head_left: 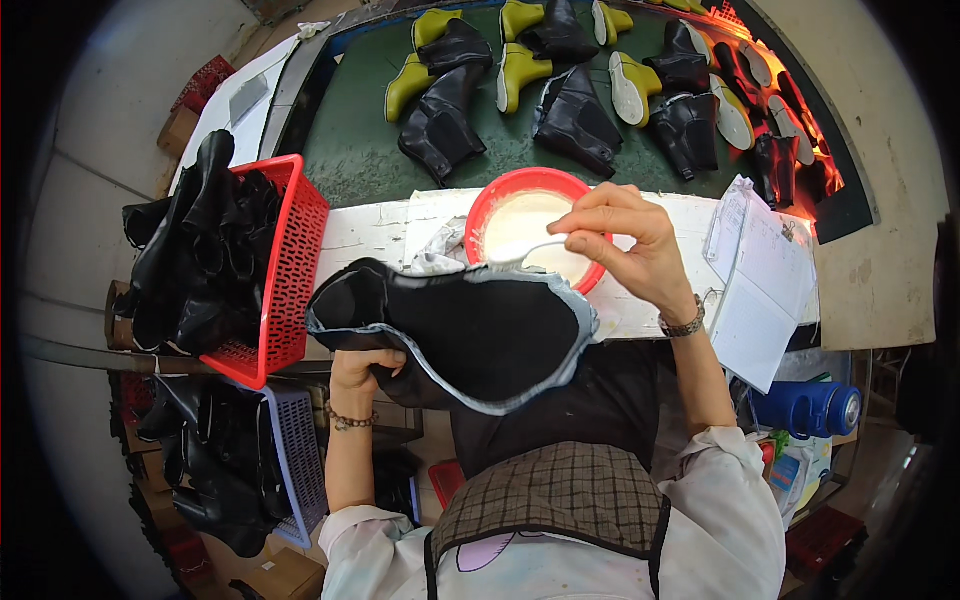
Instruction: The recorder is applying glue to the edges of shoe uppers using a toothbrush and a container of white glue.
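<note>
A black boot upper [490, 330] with a pale edge round its opening is held over my lap, its opening turned up. My left hand [362, 376] grips it from below at its left part, fingers partly hidden behind the material. Between thumb and fingertips my right hand [630, 238] pinches a small white brush [525, 247]. The brush head is near the upper's far edge; whether it touches cannot be made out. Just beyond stands a red bowl [486, 200] of creamy white liquid [522, 212], with a crumpled cloth [440, 248] to its left.
Black boot uppers fill a red basket [295, 235] at left and a purple basket [292, 470] below it. A green conveyor belt [350, 150] carries black uppers and yellow-green lasts [522, 75], with an orange glow at right. An open notebook [765, 280] and blue flask [805, 408] are at right.
</note>
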Motion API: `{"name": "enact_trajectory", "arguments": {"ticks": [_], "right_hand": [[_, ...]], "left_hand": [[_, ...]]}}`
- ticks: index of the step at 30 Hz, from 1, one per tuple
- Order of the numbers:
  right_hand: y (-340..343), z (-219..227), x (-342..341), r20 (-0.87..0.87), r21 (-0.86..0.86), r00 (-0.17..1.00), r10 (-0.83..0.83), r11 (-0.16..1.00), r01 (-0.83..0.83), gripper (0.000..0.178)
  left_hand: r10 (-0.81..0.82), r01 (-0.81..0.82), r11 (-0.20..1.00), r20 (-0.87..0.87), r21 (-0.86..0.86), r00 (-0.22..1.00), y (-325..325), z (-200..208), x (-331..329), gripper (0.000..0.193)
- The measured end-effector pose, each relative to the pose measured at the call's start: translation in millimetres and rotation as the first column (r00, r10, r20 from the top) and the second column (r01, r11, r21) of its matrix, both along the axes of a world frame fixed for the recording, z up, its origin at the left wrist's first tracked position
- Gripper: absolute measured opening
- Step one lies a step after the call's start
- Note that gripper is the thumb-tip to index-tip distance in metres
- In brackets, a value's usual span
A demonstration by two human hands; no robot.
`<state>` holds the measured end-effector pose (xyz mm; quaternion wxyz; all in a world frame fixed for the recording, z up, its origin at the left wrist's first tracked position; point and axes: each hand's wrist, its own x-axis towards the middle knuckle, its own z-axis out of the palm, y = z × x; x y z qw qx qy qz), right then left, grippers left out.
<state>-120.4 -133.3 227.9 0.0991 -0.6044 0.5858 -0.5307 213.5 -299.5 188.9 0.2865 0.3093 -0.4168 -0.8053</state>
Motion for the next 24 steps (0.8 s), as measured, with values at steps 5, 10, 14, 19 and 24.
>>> {"name": "enact_trajectory", "arguments": {"ticks": [5,10,14,19,24], "right_hand": [[9,-26,-26,-0.262,0.235,0.944,-0.199,0.936,0.263,0.008],[12,-47,-33,-0.575,0.166,0.794,-0.196,0.923,0.348,0.008],[7,-8,-17,-0.222,0.095,0.955,-0.198,0.970,0.223,0.011],[-17,12,1,-0.144,-0.108,0.988,-0.054,0.993,0.038,0.018],[0,-18,-4,-0.041,0.033,0.994,-0.098,0.995,0.099,0.012]], "left_hand": [[0.020,-0.013,0.995,0.068,-0.104,0.997,-7,6,6,0.037],[-0.130,0.130,0.991,0.071,0.007,0.989,-12,3,6,0.044],[-0.169,0.169,0.985,0.017,0.033,0.985,-6,5,-2,0.049],[-0.217,0.219,0.976,-0.074,0.016,0.973,-4,3,-7,0.048],[-0.187,0.188,0.982,-0.148,-0.004,0.971,-5,11,-2,0.045]]}}
